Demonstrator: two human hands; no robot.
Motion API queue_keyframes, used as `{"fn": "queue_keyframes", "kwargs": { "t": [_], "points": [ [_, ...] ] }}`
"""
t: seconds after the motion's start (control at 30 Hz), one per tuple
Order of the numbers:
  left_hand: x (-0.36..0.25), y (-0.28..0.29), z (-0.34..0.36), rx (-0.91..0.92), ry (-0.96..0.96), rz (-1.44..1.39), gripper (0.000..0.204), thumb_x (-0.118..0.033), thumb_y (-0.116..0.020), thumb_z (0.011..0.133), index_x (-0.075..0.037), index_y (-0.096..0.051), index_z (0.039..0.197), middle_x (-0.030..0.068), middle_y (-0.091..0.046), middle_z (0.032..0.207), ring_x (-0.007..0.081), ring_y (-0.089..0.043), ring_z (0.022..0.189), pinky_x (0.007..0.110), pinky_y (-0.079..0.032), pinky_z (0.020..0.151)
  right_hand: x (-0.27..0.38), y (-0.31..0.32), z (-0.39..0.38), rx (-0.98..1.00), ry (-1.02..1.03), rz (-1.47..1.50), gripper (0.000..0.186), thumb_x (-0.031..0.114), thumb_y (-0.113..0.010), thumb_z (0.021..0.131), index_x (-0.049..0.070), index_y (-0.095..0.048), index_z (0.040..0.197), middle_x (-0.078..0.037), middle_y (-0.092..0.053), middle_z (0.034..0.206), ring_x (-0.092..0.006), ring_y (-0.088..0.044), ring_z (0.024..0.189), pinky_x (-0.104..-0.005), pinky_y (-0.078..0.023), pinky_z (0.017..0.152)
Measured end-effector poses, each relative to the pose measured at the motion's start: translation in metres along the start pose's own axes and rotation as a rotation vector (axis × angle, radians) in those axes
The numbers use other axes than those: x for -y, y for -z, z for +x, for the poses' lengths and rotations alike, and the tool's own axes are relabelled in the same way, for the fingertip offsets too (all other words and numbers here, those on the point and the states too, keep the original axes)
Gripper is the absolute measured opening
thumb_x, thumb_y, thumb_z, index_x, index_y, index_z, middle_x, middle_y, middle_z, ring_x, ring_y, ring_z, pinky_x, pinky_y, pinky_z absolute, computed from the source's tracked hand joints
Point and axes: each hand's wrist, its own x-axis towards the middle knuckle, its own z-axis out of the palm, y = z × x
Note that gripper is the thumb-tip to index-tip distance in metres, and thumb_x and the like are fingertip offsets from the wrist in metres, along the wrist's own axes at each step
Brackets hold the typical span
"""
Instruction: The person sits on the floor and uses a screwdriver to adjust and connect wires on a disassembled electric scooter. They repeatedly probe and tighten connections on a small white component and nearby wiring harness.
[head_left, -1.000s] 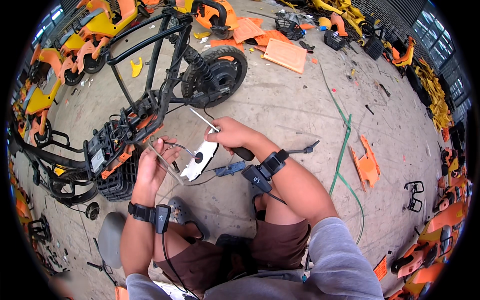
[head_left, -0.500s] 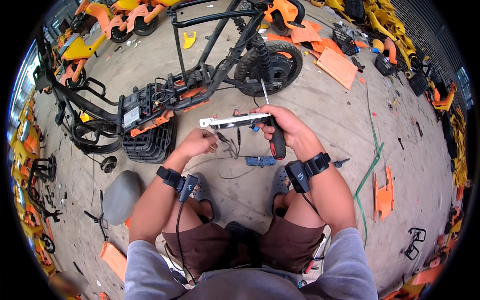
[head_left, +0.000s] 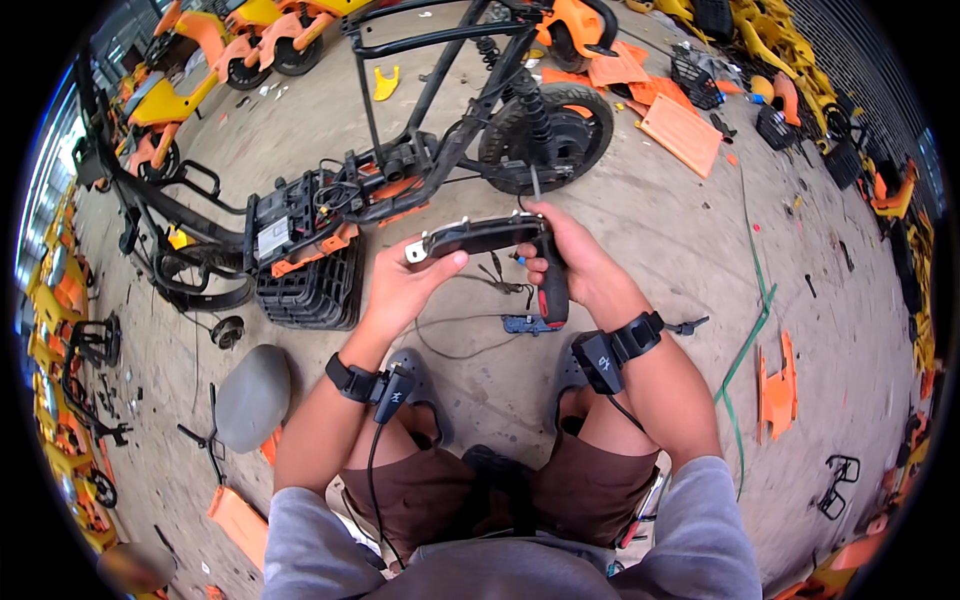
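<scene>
In front of me a flat black oblong part with a silvery rim and a white tab at its left end hangs between my hands. My left hand is closed on its left end, thumb lying along the near edge. Closed round a screwdriver with a black and red handle, my right hand also pinches the right end of the part. The screwdriver's shaft points away from me past the fingers. Below the part, dark cables with connectors lie on the floor beside a blue oblong piece.
A stripped black scooter frame with its rear wheel stands ahead. Left of me lies a grey seat. Orange panels are scattered at the far right, and a green strap runs along the floor on the right.
My left hand has moved up from below the part and taken hold of its left end. The part has tipped, so its dark face now shows more.
</scene>
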Motion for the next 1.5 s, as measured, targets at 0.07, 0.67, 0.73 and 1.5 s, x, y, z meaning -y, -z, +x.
{"fn": "queue_keyframes", "kwargs": {
  "t": [0.07,0.67,0.73,1.5],
  "points": [
    [0.0,-0.003,0.005,-0.028,0.05,-0.016,0.029,-0.015,-0.074,0.087,0.002,-0.066,0.11,0.0072,-0.071,0.094,0.0119,-0.066,0.088,0.027,-0.054,0.078,0.002,-0.001,-0.002,-0.043,0.009,-0.026,0.033,0.044,-0.055,0.093,0.011,-0.052,0.09,-0.003,-0.052,0.063,-0.0115,-0.044,0.046,-0.0303,-0.042,0.044],
    [-0.007,0.006,0.014,0.216,0.383,-0.603,0.059,-0.056,-0.037,0.099,-0.001,-0.05,0.117,0.0211,-0.069,0.097,0.0276,-0.07,0.087,0.038,-0.055,0.079,0.004,-0.006,-0.011,-0.015,0.329,-0.186,0.03,0.027,-0.069,0.085,0.004,-0.052,0.077,-0.001,-0.046,0.061,-0.0103,-0.046,0.044,-0.0276,-0.042,0.042],
    [-0.006,0.004,0.011,0.286,0.47,-0.5,0.061,-0.058,-0.035,0.099,-0.003,-0.048,0.121,0.0205,-0.069,0.097,0.0252,-0.07,0.084,0.038,-0.055,0.078,0.002,-0.007,-0.012,0.045,0.305,-0.243,0.03,0.026,-0.07,0.085,0.005,-0.051,0.076,-0.001,-0.048,0.061,-0.0101,-0.047,0.044,-0.0272,-0.042,0.041],
    [0.003,-0.01,0.013,0.33,0.377,-0.651,0.05,-0.037,-0.031,0.105,-0.007,-0.032,0.144,0.0259,-0.06,0.119,0.0332,-0.066,0.102,0.041,-0.055,0.087,0.007,0.016,0.018,-0.066,0.128,0.32,0.025,0.021,-0.065,0.085,0.004,-0.052,0.101,-0.005,-0.05,0.077,-0.0099,-0.046,0.057,-0.0242,-0.043,0.052]
  ]
}}
